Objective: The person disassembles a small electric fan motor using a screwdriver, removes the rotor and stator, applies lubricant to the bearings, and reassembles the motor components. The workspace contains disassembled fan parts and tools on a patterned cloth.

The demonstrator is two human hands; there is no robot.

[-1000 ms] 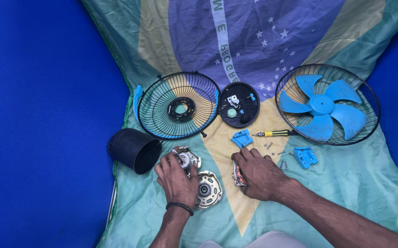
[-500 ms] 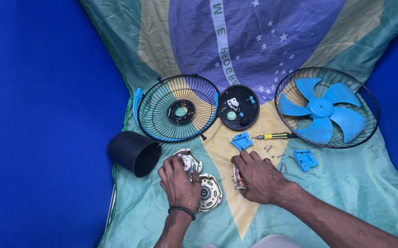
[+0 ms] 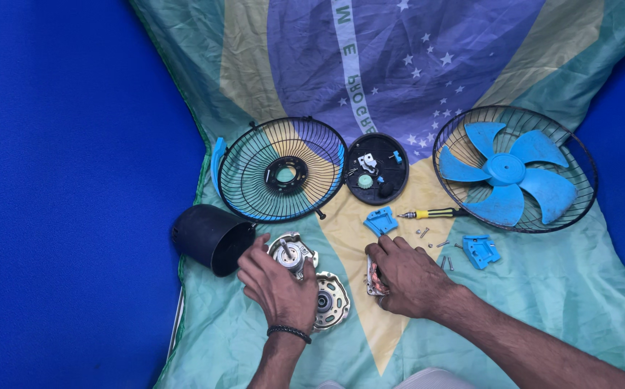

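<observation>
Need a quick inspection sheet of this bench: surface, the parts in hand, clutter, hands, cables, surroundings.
Surface: green, yellow and blue cloth spread over a blue floor.
Job's things: silver motor piece with shaft under the left hand; round silver end plate beside it; metal motor core under the right hand.
Clutter: black cup-shaped housing, wire grille, black round cover, second grille with blue fan blade, yellow-handled screwdriver, two blue plastic pieces, loose screws.
Hands: left hand and right hand both rest on motor parts.
Cables: nothing seen.
Surroundings: nothing seen.
</observation>
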